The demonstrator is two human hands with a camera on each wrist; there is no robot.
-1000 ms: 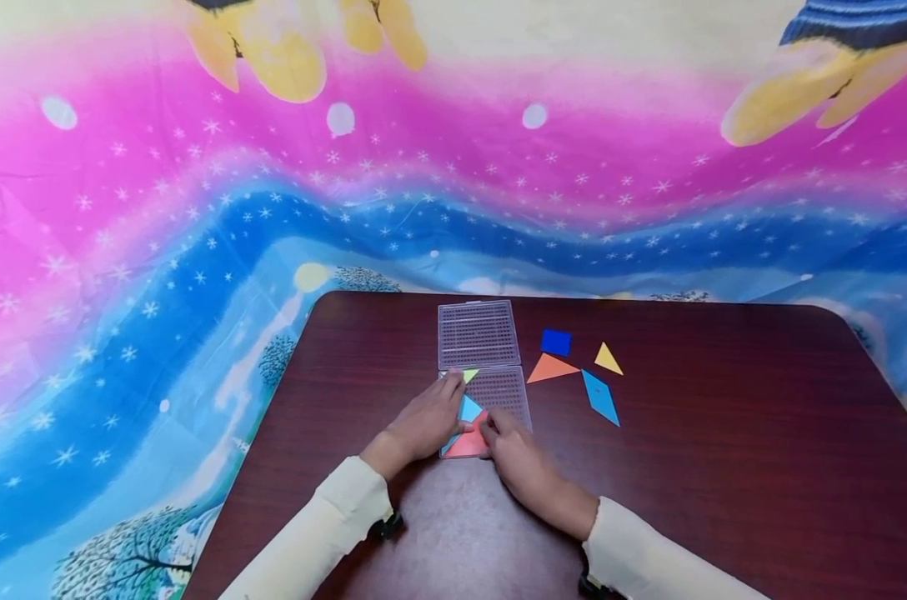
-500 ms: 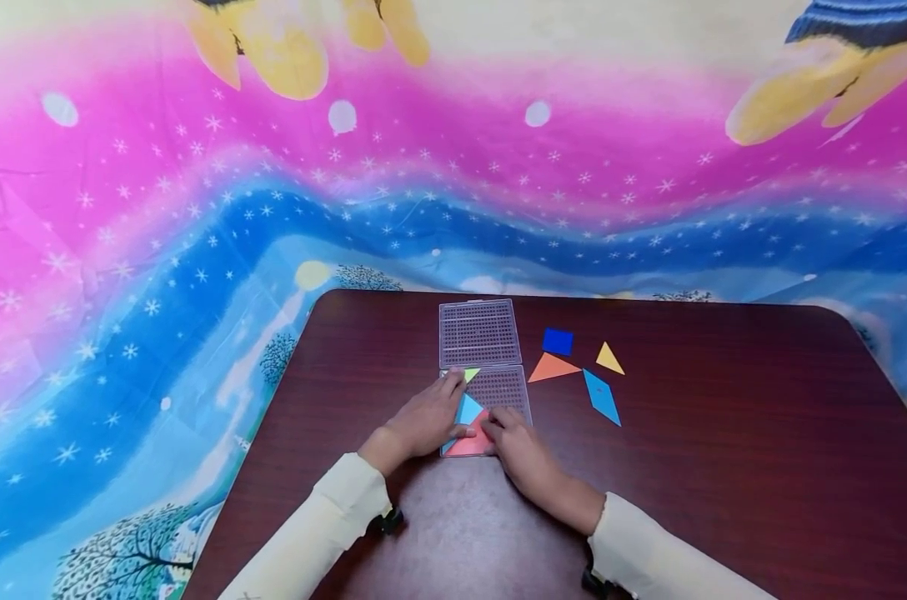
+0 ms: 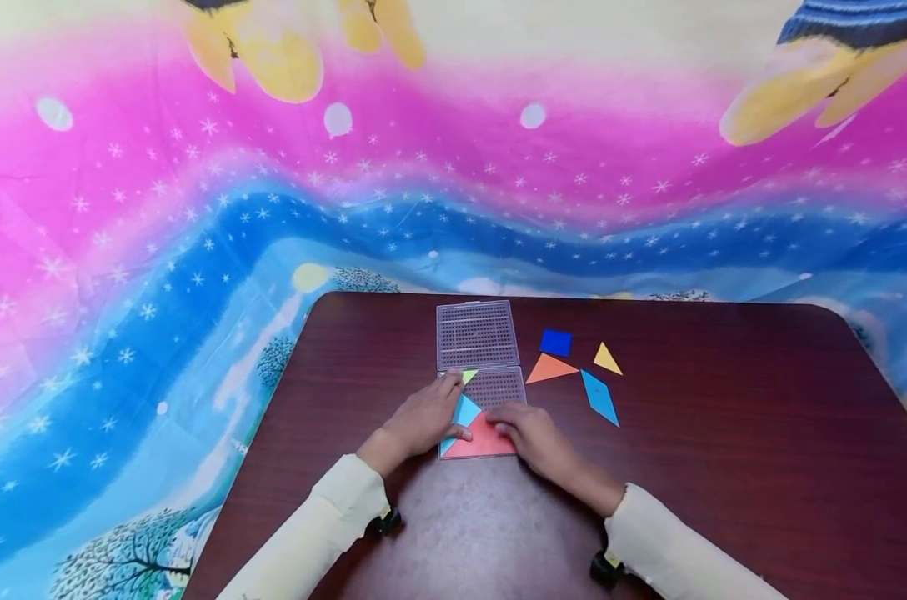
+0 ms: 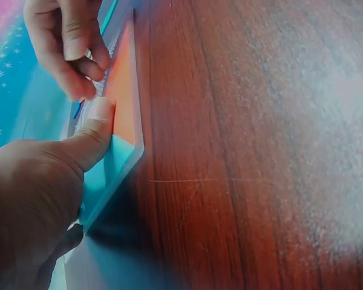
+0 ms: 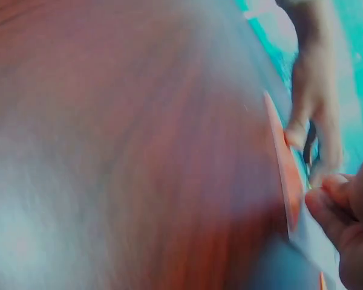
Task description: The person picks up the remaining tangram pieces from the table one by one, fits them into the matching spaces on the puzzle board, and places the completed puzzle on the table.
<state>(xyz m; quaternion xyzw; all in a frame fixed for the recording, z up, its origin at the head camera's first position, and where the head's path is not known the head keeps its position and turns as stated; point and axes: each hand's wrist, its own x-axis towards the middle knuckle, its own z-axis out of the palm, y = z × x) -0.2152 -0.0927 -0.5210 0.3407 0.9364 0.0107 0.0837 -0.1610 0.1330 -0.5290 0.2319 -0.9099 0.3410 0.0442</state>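
A hinged clear plastic case (image 3: 478, 333) lies unfolded on the table, its near half holding flat tangram pieces. A red triangle (image 3: 487, 442) fills the near edge, beside a light blue triangle (image 3: 464, 410) on the left. A yellow-green piece (image 3: 468, 376) shows partly at the upper left, the rest hidden under fingers. My left hand (image 3: 422, 417) lies over the case's left side, its outstretched thumb (image 4: 97, 124) on the pieces. Just over the red triangle's right part, my right hand (image 3: 536, 433) has loosely bent fingers with nothing visible between them; contact is hard to tell.
To the case's right lie a dark blue square (image 3: 555, 342), an orange triangle (image 3: 549, 367), a yellow triangle (image 3: 607, 358) and a blue parallelogram (image 3: 599, 397). The dark wooden table (image 3: 724, 467) ends at a patterned cloth backdrop (image 3: 648, 183).
My right hand has shifted right across the near half of the case, uncovering more of the red triangle. The left hand and the loose pieces have hardly moved.
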